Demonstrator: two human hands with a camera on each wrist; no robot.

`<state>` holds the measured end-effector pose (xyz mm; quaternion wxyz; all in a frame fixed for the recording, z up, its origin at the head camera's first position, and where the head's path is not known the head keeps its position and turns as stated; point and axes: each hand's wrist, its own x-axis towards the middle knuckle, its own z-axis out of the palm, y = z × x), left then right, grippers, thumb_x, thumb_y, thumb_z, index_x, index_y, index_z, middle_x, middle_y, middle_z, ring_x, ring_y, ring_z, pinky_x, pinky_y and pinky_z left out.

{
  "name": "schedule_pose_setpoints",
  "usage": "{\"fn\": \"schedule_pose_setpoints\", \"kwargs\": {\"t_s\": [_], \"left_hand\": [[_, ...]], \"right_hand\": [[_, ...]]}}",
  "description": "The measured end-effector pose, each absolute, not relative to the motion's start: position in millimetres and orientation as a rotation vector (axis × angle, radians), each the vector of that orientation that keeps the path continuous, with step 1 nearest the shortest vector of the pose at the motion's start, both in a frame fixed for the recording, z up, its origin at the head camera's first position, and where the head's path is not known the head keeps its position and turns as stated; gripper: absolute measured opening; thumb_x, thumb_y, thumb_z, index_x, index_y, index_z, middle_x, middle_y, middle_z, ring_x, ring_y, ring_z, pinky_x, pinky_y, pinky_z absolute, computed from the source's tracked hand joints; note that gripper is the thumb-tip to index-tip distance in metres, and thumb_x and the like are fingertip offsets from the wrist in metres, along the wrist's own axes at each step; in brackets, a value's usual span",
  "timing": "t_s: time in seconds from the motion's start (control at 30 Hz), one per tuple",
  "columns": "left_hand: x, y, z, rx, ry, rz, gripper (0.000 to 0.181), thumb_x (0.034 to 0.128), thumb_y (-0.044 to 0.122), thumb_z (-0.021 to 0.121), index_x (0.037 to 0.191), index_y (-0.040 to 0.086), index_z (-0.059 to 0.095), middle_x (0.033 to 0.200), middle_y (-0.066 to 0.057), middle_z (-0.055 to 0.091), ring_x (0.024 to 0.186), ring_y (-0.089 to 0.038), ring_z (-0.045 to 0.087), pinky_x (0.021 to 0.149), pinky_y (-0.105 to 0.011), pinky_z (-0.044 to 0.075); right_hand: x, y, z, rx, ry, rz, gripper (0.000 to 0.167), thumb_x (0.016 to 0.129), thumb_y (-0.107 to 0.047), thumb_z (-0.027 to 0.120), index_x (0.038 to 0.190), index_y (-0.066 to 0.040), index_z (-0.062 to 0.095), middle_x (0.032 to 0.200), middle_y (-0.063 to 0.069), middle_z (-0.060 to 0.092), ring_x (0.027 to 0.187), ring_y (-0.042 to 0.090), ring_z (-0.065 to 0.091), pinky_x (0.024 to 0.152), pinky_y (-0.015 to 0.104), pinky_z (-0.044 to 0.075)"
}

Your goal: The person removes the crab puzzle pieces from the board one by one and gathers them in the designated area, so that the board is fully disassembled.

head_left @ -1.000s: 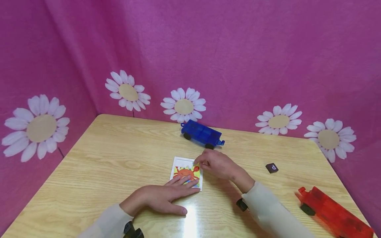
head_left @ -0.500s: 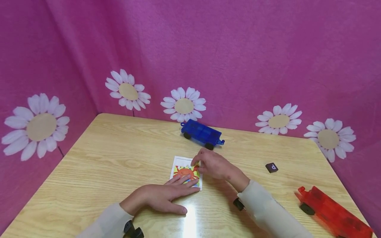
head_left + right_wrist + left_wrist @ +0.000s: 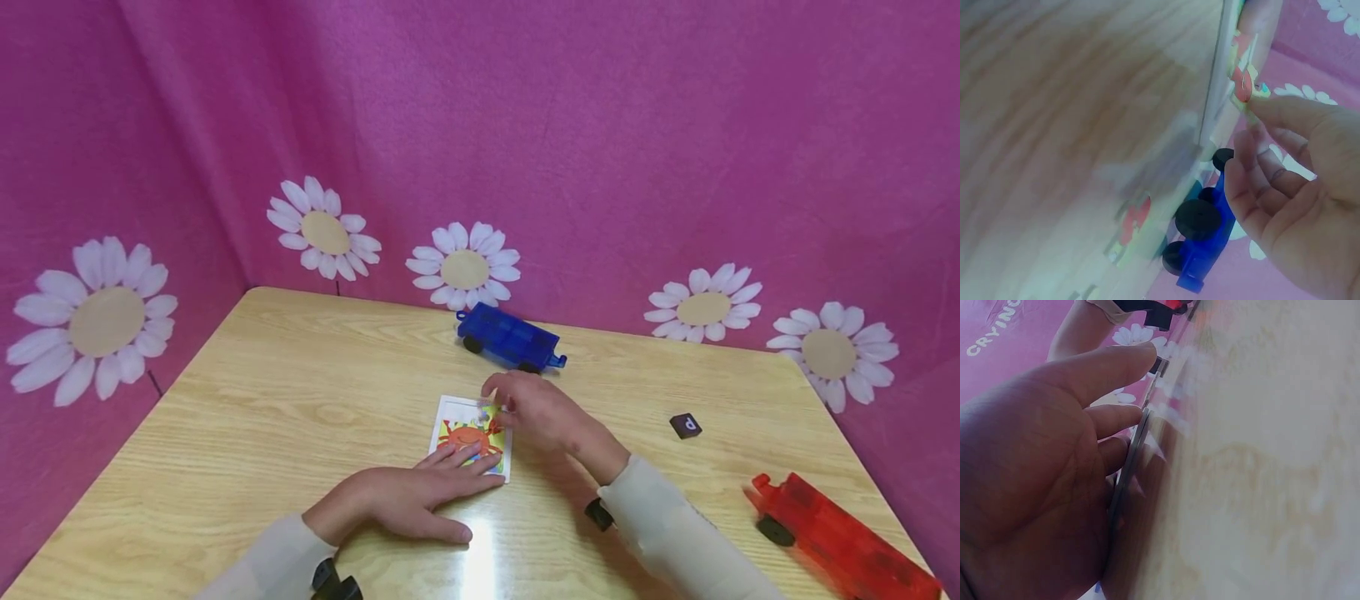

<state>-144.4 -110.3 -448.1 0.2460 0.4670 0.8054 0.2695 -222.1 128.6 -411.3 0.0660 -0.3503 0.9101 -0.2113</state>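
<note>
A small white-framed picture puzzle with a red crab [image 3: 467, 437] lies flat on the table. My left hand [image 3: 408, 498] rests across its lower part with fingers spread, hiding some of the picture. Over the upper right corner, my right hand [image 3: 546, 415] bends its fingers around a small yellow-green puzzle piece [image 3: 489, 411]. In the right wrist view, thumb and fingertip of the right hand [image 3: 1300, 169] pinch this red-and-yellow piece [image 3: 1244, 84], tilted at the frame's edge. The left wrist view has the left hand [image 3: 1041, 462] against the puzzle's thin edge [image 3: 1127, 475].
A blue toy wagon [image 3: 507, 337] stands behind the puzzle, close to the right hand. To the right lie a small black tile with a letter [image 3: 686, 426] and a red toy wagon [image 3: 847, 537]. A pink curtain with white flowers [image 3: 463, 268] hangs behind the wooden table [image 3: 300, 375].
The right hand has shifted slightly left, and its fingertips have risen at the corner, showing more of the yellow-green piece. The left hand stays in place.
</note>
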Motion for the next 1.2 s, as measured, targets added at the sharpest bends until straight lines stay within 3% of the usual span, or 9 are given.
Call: {"fn": "schedule_pose_setpoints", "kwargs": {"t_s": [0.17, 0.33, 0.87, 1.2], "left_hand": [[-144, -110, -447, 1.290, 2.191, 0.743, 0.069, 0.1051, 0.046, 0.055, 0.164, 0.019, 0.031, 0.172, -0.002, 0.012, 0.156, -0.028, -0.003, 0.124, -0.050, -0.002], [-144, -109, -448, 1.303, 2.184, 0.750, 0.069, 0.1056, 0.046, 0.054, 0.164, 0.018, 0.031, 0.172, -0.003, 0.012, 0.157, -0.028, -0.004, 0.124, -0.050, -0.002], [-144, -109, -450, 1.281, 2.177, 0.768, 0.070, 0.1044, 0.046, 0.056, 0.164, 0.020, 0.031, 0.172, -0.002, 0.012, 0.156, -0.027, -0.004, 0.124, -0.051, -0.002], [-145, -109, -449, 1.264, 2.169, 0.767, 0.069, 0.1050, 0.046, 0.055, 0.164, 0.021, 0.030, 0.172, 0.002, 0.011, 0.157, -0.025, -0.005, 0.124, -0.050, -0.002]], "right_hand": [[-225, 133, -409, -1.108, 2.764, -0.678, 0.013, 0.095, 0.000, 0.068, 0.101, -0.008, 0.076, 0.090, -0.003, 0.071, 0.085, 0.013, 0.065, 0.080, 0.033, 0.057], [-222, 142, -404, -1.001, 2.754, -0.768, 0.014, 0.098, -0.003, 0.065, 0.102, -0.008, 0.078, 0.095, -0.002, 0.072, 0.087, 0.013, 0.064, 0.081, 0.034, 0.057], [-205, 231, -388, -0.670, 2.739, -0.904, 0.020, 0.099, -0.001, 0.056, 0.097, -0.009, 0.074, 0.087, 0.000, 0.067, 0.064, 0.011, 0.053, 0.060, 0.031, 0.048], [-193, 283, -384, -0.543, 2.730, -0.760, 0.015, 0.097, -0.002, 0.061, 0.093, -0.011, 0.073, 0.082, -0.002, 0.063, 0.070, 0.015, 0.051, 0.061, 0.031, 0.044]]}}
